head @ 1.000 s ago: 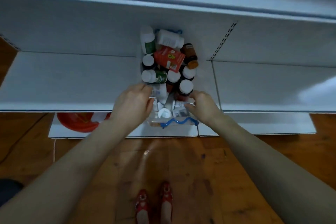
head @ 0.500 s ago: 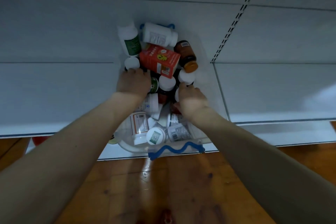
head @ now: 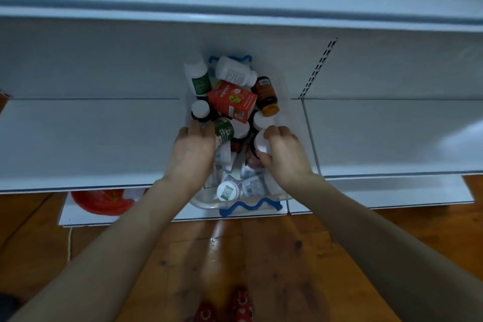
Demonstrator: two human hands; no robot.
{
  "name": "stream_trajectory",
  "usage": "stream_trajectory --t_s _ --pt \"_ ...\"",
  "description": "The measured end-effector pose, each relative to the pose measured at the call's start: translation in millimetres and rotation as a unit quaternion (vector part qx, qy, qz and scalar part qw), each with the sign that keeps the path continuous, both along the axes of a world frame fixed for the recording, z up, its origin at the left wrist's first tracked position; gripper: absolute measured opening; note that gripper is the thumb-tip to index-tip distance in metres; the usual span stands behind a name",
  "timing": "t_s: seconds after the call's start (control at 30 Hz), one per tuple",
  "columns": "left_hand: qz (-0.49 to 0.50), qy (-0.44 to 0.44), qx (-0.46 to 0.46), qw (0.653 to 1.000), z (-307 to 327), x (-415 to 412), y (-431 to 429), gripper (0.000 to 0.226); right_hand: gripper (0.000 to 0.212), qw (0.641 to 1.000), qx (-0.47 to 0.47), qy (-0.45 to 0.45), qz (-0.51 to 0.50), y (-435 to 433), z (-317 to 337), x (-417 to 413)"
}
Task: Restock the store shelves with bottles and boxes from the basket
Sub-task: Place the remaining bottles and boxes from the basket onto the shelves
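**Both hands reach into the basket on the shelf**

At 6 o'clock, red shoes [head: 222, 308] stand on the wooden floor [head: 287, 256]. Beyond them the clear basket [head: 251, 208] of bottles and boxes sits on the white shelf [head: 91, 138], its blue-handled near end overhanging the edge. The left hand [head: 193, 149] covers the cap end of a green-labelled bottle [head: 223, 131]. Its back hides whether the fingers close round it. At 3 o'clock from it, the right hand [head: 285, 154] grips a white-capped bottle [head: 262, 142], thumb and fingers curled round the cap. Farther in lies a red box [head: 231, 100], with an amber bottle [head: 266, 94] at its 2 o'clock and a white bottle [head: 235, 73] at its 12.
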State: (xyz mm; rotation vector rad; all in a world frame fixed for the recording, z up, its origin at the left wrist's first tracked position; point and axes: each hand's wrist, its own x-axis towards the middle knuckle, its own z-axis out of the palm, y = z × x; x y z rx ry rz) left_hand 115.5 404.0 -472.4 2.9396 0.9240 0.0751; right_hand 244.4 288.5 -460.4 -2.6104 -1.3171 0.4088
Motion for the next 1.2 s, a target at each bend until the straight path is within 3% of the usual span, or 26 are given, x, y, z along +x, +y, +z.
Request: stream_trajectory --t_s 0.37,0.57,0.73,0.83,1.0,1.2 --pt "0.048 -0.179 -0.159 0.97 102 -79 -63 0.048 0.03 0.986 0.156 0.056 0.003 -65 110 -57" --pt "0.195 -0.25 -0.304 0.898 186 -120 -81 0.049 0.028 0.965 0.219 0.141 -0.029 -95 192 -76" --pt "0.213 -0.348 -0.403 0.819 240 -144 -80 0.044 0.015 0.95 0.242 0.199 0.0 -106 255 -84" --pt "0.197 -0.404 -0.412 0.792 267 -148 -83 0.011 0.008 0.938 0.265 0.225 0.012 -107 281 -88" --pt "0.174 -0.444 -0.39 0.788 298 -151 -91 0.016 0.012 0.916 0.288 0.276 0.04 -104 309 -94" --pt "0.177 -0.497 -0.4 0.749 312 -153 -90 0.009 0.016 0.891 0.313 0.324 0.053 -100 328 -95"
